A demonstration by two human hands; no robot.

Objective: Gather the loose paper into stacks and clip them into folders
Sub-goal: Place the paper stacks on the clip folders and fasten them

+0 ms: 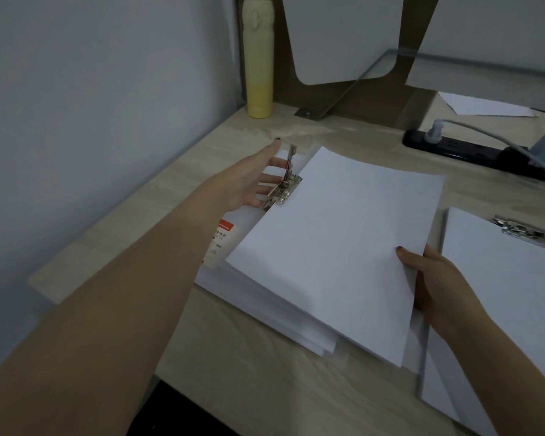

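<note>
Left hand reaching forward to the metal lever clip, fingers spread loosely around the raised lever, thumb extended above it, fingertips lying against the clip's far side; not clear whether actually pressing the lever or only touching it. Right hand pinching the near right edge of a paper stack, thumb lying on top of the sheet, remaining fingers tucked beneath and out of sight. Holding that stack tilted, its far left edge sitting against the clip. Lying beneath it, a folder with a white, red-marked label peeking out beside the left forearm, plus more loose white sheets fanning out untidily under the held stack toward the near edge. Resting to the right, touching the right wrist area, a second folder already carrying white paper, its own metal clip lying flat near the top edge. All sitting on a light wooden desk. Standing upright in the far left corner against the wall, a pale yellow insulated bottle. Lying along the far right of the desk, a black power strip with a white plug and cable pushed into it. Lying further back on the right, one more white sheet, well apart from the stacks. Leaning behind the desk, white panels against a brown backing.
</note>
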